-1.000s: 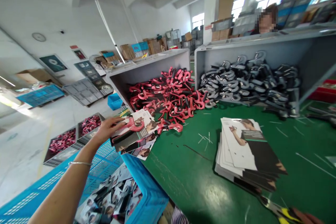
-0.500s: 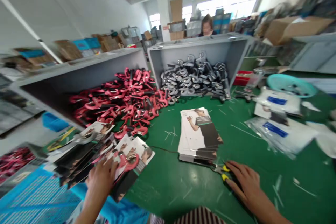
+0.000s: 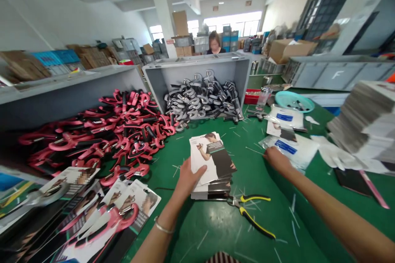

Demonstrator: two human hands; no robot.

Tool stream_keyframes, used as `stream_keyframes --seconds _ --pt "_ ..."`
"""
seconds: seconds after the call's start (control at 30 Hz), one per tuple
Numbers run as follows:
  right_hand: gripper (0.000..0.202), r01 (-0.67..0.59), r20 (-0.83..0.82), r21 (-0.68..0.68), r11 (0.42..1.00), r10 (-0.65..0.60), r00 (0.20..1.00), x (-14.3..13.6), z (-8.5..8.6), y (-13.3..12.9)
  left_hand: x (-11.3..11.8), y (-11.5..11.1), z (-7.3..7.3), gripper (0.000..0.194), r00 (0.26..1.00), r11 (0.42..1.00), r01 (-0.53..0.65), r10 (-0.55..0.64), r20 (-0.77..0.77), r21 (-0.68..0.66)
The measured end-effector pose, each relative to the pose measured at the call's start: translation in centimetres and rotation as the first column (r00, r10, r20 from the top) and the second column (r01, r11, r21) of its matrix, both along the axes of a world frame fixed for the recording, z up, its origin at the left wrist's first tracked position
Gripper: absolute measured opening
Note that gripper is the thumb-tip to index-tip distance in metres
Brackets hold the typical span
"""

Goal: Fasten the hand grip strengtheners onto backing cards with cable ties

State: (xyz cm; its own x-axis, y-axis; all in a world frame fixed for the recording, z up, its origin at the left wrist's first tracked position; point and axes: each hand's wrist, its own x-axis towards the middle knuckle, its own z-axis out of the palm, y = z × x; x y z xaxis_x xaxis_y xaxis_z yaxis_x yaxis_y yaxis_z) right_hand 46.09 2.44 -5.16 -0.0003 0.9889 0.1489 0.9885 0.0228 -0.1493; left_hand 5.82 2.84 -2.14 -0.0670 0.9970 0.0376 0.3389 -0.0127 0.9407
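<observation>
My left hand (image 3: 189, 176) grips the left side of a stack of printed cards (image 3: 202, 164), thumb on top and fingers partly hidden at the edge. At the right, my right hand (image 3: 276, 160) is closed in a pinch at the end of a thin white plastic strip (image 3: 254, 150), beside a clear bag with a blue label (image 3: 285, 146). Yellow-and-black pliers (image 3: 251, 209) lie open-handled against the stack's front edge, touched by neither hand. At the lower left, a pink hand grip (image 3: 119, 220) rests on cards like those in the stack.
Pink hand grips (image 3: 129, 127) spill from a grey crate (image 3: 77, 80) at left. Another grey crate (image 3: 197, 61) holds grey ones (image 3: 203, 98). A turquoise bowl (image 3: 294, 99) and tall paper stack (image 3: 364, 115) stand right. Loose strips litter the green table (image 3: 216, 230). A person (image 3: 214, 45) is beyond.
My left hand has moved right from the carded pink grips to the card stack. My right hand has let go of the pliers and reached forward to the strip. The view has turned right.
</observation>
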Motion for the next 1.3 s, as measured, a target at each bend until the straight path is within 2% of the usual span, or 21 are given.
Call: stream_keyframes --seconds 0.1,0.17,0.27,0.33,0.43,0.53,0.6,0.63,0.67,0.7,0.73,0.77,0.83,0.93,1.0,1.07,1.1,1.13,1.17,1.23,1.3 --pt "0.015 0.057 -0.082 -0.098 0.994 -0.065 0.994 0.5 -0.5 1.6 -0.9 0.3 -0.6 0.049 0.973 0.995 0.086 -0.074 0.217 -0.049" --pt "0.012 0.073 -0.155 -0.174 0.982 -0.101 0.983 1.0 -0.7 2.3 -2.2 -0.1 -0.8 0.046 0.934 0.988 0.115 -0.074 0.348 -0.100" --pt "0.012 0.116 -0.260 -0.253 0.960 -0.183 0.948 1.2 -0.6 2.9 -3.2 -0.8 -0.8 0.046 0.918 0.992 0.014 0.038 0.395 -0.128" --pt "0.016 0.138 -0.313 -0.255 0.957 -0.217 0.925 1.0 -0.2 2.9 -3.5 -1.2 -0.6 0.045 0.894 0.991 -0.060 0.107 0.434 -0.119" --pt "0.027 0.123 -0.368 -0.223 0.967 -0.200 0.908 -0.4 1.3 2.6 -4.0 -2.2 -0.1 0.046 0.819 0.989 -0.076 0.136 0.558 -0.130" --pt "0.034 0.075 -0.465 -0.078 0.994 -0.103 0.879 -3.8 4.2 2.8 -5.3 -3.3 0.3 0.046 0.789 0.981 -0.090 0.176 0.589 -0.172" --pt "0.037 0.052 -0.630 0.042 0.998 -0.014 0.776 -7.6 6.5 3.0 -6.2 -3.9 0.4 0.047 0.799 0.977 -0.096 0.190 0.570 -0.192" --pt "0.037 0.035 -0.738 0.070 0.997 0.028 0.674 -10.0 7.6 3.2 -6.5 -4.2 0.5 0.047 0.807 0.976 -0.096 0.190 0.559 -0.194" --pt "0.036 -0.008 -0.842 0.091 0.996 0.082 0.534 -12.6 8.5 3.2 -6.7 -4.3 0.5 0.047 0.815 0.977 -0.093 0.185 0.550 -0.192" --pt "0.034 -0.091 -0.911 0.093 0.992 0.121 0.393 -15.4 9.3 3.3 -6.7 -4.4 0.5 0.047 0.820 0.978 -0.089 0.178 0.543 -0.187" --pt "0.032 -0.179 -0.945 0.097 0.979 0.147 0.293 -18.2 9.8 3.2 -6.7 -4.4 0.5 0.047 0.824 0.980 -0.082 0.169 0.541 -0.182" --pt "0.029 -0.277 -0.962 0.089 0.957 0.155 0.224 -20.8 10.0 3.2 -6.6 -4.4 0.4 0.046 0.825 0.981 -0.072 0.159 0.542 -0.179" --pt "0.026 -0.418 -0.972 0.095 0.903 0.175 0.157 -25.2 9.5 3.2 -6.5 -4.2 0.1 0.045 0.826 0.984 -0.044 0.132 0.548 -0.170" --pt "0.027 -0.396 -0.943 0.144 0.907 0.247 0.222 -28.8 7.4 3.5 -7.3 -3.6 -0.9 0.046 0.809 0.982 -0.086 0.166 0.564 -0.167" --pt "0.027 -0.323 -0.915 0.176 0.930 0.276 0.295 -29.5 6.3 3.7 -8.4 -3.0 -1.6 0.049 0.772 0.955 -0.252 0.297 0.562 -0.158" --pt "0.027 -0.288 -0.894 0.187 0.939 0.285 0.346 -29.5 5.8 3.7 -9.4 -2.6 -2.1 0.048 0.707 0.890 -0.430 0.438 0.556 -0.155" --pt "0.027 -0.285 -0.885 0.185 0.941 0.285 0.367 -29.4 5.7 3.7 -9.6 -2.6 -2.1 0.048 0.685 0.874 -0.461 0.463 0.562 -0.157" --pt "0.027 -0.288 -0.876 0.180 0.941 0.286 0.388 -29.3 5.8 3.6 -9.5 -2.6 -2.0 0.047 0.681 0.885 -0.431 0.445 0.582 -0.173" --pt "0.026 -0.294 -0.868 0.174 0.940 0.287 0.406 -29.3 5.9 3.5 -9.1 -2.7 -1.9 0.046 0.685 0.918 -0.346 0.389 0.616 -0.194" --pt "0.026 -0.300 -0.854 0.165 0.939 0.288 0.433 -29.2 6.0 3.4 -8.0 -3.0 -1.3 0.046 0.675 0.971 -0.092 0.225 0.703 -0.223" --pt "0.025 -0.305 -0.841 0.165 0.938 0.295 0.453 -29.1 6.0 3.3 -6.7 -3.2 -0.7 0.047 0.640 0.971 0.055 0.146 0.754 -0.235"
